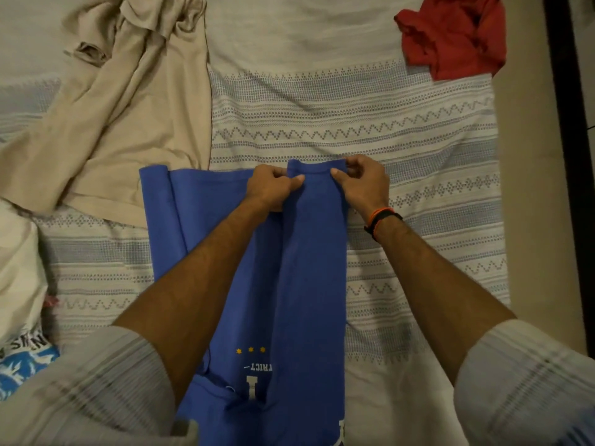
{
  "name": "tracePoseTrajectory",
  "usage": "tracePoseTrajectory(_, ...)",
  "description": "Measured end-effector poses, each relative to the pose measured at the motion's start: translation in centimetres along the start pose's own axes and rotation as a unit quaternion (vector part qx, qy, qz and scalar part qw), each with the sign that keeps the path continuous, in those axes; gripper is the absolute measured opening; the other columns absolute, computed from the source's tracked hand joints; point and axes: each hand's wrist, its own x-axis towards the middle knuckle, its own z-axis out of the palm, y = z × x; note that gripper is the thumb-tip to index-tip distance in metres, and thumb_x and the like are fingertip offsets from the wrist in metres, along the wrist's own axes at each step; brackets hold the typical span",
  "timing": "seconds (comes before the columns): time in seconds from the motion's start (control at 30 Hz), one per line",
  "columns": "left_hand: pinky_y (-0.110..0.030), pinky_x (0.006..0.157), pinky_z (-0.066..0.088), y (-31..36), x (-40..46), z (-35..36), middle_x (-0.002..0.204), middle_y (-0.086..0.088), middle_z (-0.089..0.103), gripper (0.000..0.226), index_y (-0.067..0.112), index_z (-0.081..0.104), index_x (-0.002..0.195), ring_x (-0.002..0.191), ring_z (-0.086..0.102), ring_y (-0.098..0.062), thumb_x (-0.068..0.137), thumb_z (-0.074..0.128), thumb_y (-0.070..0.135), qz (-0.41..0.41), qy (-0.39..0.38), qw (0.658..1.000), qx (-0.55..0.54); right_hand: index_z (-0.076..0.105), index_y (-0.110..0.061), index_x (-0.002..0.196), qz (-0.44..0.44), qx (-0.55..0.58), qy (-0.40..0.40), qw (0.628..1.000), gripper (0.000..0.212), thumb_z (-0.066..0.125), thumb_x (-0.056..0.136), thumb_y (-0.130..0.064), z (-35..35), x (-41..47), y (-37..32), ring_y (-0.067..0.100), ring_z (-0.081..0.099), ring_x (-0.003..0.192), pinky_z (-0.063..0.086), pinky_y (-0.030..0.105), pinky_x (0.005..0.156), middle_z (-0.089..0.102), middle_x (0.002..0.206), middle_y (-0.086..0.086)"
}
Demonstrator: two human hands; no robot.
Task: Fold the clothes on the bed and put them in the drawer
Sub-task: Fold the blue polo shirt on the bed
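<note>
Between the two hands, a blue shirt (299,284) lies lengthwise on the bed (418,220), its far hem under the fingers and its printed front nearest the person. Left hand (273,185): fingers curled, thumb and forefinger pinching the hem at the shirt's middle. Right hand (363,185): fingers curled, pinching the far right corner of the same hem, just beside the left hand. A lengthwise panel of the shirt, running from the hands back toward the person, is folded over the rest. To the left of the left hand, the shirt's other edge lies flat with a narrow strip turned over. White lettering and three small yellow stars show on the shirt between the forearms, near the person. A dark band with an orange cord (383,218) circles the right wrist. Rolled pale sleeves (528,381) cover both upper arms.

Beyond and to the left of the left hand, a beige garment (128,123) lies crumpled, touching the shirt's far left corner. Well beyond and to the right of the right hand, a red garment (457,37) lies bunched at the bed's edge. Far left of the left arm, a white cloth (19,268) and a blue-and-white printed cloth (22,365) are partly visible.
</note>
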Motion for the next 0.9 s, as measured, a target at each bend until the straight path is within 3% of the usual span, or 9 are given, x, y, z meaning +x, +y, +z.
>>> tracePoseTrajectory(0.1, -0.047, 0.066, 0.061, -0.1, -0.1, -0.5, 0.093, -0.014, 0.073, 0.005, 0.014, 0.066, 0.087, 0.088, 0.071, -0.029, 0.086, 0.070, 0.013, 0.052, 0.013, 0.999, -0.012, 0.058, -0.015, 0.128, -0.092, -0.033, -0.028, 0.995, 0.055, 0.082, 0.079, -0.024, -0.2, 0.1, 0.1, 0.009, 0.056, 0.102, 0.045, 0.005, 0.080, 0.057, 0.120, 0.003)
tracePoseTrajectory(0.17, -0.040, 0.060, 0.057, -0.1, -0.7, -0.7, 0.083, -0.008, 0.071, 0.016, 0.021, 0.061, 0.081, 0.078, 0.068, -0.023, 0.086, 0.064, 0.007, 0.093, 0.024, 0.995, -0.031, 0.056, -0.015, 0.132, -0.129, -0.046, -0.051, 0.989, 0.057, 0.080, 0.081, -0.024, -0.1, 0.1, -0.3, 0.009, 0.053, 0.105, 0.041, 0.002, 0.079, 0.055, 0.126, 0.004)
tracePoseTrajectory(0.23, -0.033, 0.063, 0.051, -0.9, -1.0, -1.1, 0.078, 0.002, 0.065, 0.017, 0.024, 0.059, 0.081, 0.076, 0.063, -0.016, 0.088, 0.061, 0.008, 0.100, 0.072, 0.992, -0.018, 0.054, -0.012, 0.132, -0.124, -0.059, -0.065, 0.988, 0.058, 0.078, 0.083, -0.027, 0.2, 0.0, -0.7, 0.011, 0.053, 0.104, 0.044, 0.008, 0.084, 0.054, 0.126, 0.006)
tracePoseTrajectory(0.3, -0.036, 0.067, 0.056, -2.1, -0.8, -1.6, 0.082, 0.001, 0.063, 0.005, 0.019, 0.059, 0.086, 0.085, 0.063, -0.020, 0.090, 0.062, 0.017, 0.067, 0.109, 0.992, 0.007, 0.052, -0.008, 0.129, -0.094, -0.088, -0.050, 0.990, 0.058, 0.079, 0.082, -0.030, 0.6, -0.3, -0.9, 0.017, 0.053, 0.103, 0.049, 0.025, 0.092, 0.053, 0.121, 0.008)
tracePoseTrajectory(0.37, -0.041, 0.072, 0.060, -2.8, -0.8, -2.1, 0.088, -0.001, 0.063, 0.013, 0.019, 0.057, 0.085, 0.091, 0.064, -0.022, 0.091, 0.065, 0.027, 0.025, 0.101, 0.995, -0.005, 0.051, -0.007, 0.125, -0.054, -0.096, -0.022, 0.994, 0.057, 0.079, 0.082, -0.030, 1.0, -0.8, -0.6, 0.021, 0.054, 0.103, 0.051, 0.036, 0.094, 0.053, 0.119, 0.008)
tracePoseTrajectory(0.47, -0.043, 0.081, 0.059, -2.7, -0.6, -2.5, 0.095, 0.000, 0.069, 0.021, 0.020, 0.057, 0.097, 0.094, 0.067, -0.020, 0.085, 0.074, 0.023, 0.035, 0.099, 0.994, -0.003, 0.055, -0.008, 0.116, 0.007, -0.084, -0.017, 0.996, 0.052, 0.082, 0.078, -0.032, 1.1, -1.3, -0.3, 0.018, 0.059, 0.096, 0.052, 0.031, 0.088, 0.060, 0.106, 0.003)
tracePoseTrajectory(0.63, -0.042, 0.090, 0.055, -3.0, -0.8, -2.5, 0.096, 0.005, 0.071, 0.024, 0.019, 0.060, 0.104, 0.095, 0.067, -0.014, 0.084, 0.073, 0.015, 0.068, 0.132, 0.989, -0.019, 0.064, -0.017, 0.082, 0.021, -0.054, 0.012, 0.998, 0.015, 0.078, 0.082, -0.023, 1.0, -1.3, 0.1, 0.000, 0.054, 0.063, 0.046, 0.016, 0.064, 0.059, 0.069, -0.010)
tracePoseTrajectory(0.8, -0.044, 0.089, 0.056, -4.2, -2.6, -2.1, 0.103, 0.003, 0.067, 0.053, 0.015, 0.050, 0.121, 0.100, 0.067, -0.020, 0.080, 0.081, 0.027, 0.049, 0.127, 0.988, -0.068, 0.060, -0.015, 0.100, 0.030, -0.028, 0.004, 0.999, 0.024, 0.075, 0.086, -0.026, 0.8, -2.8, 1.2, 0.005, 0.059, 0.072, 0.046, 0.012, 0.063, 0.063, 0.085, -0.005)
tracePoseTrajectory(0.9, -0.039, 0.089, 0.056, -4.6, -4.3, -1.8, 0.103, 0.004, 0.065, 0.060, 0.012, 0.048, 0.127, 0.101, 0.066, -0.018, 0.079, 0.082, 0.025, 0.045, 0.131, 0.989, -0.057, 0.055, -0.016, 0.104, 0.015, -0.036, -0.013, 0.999, 0.034, 0.077, 0.084, -0.032, 0.7, -4.2, 1.5, 0.011, 0.063, 0.079, 0.052, 0.020, 0.070, 0.063, 0.093, -0.004)
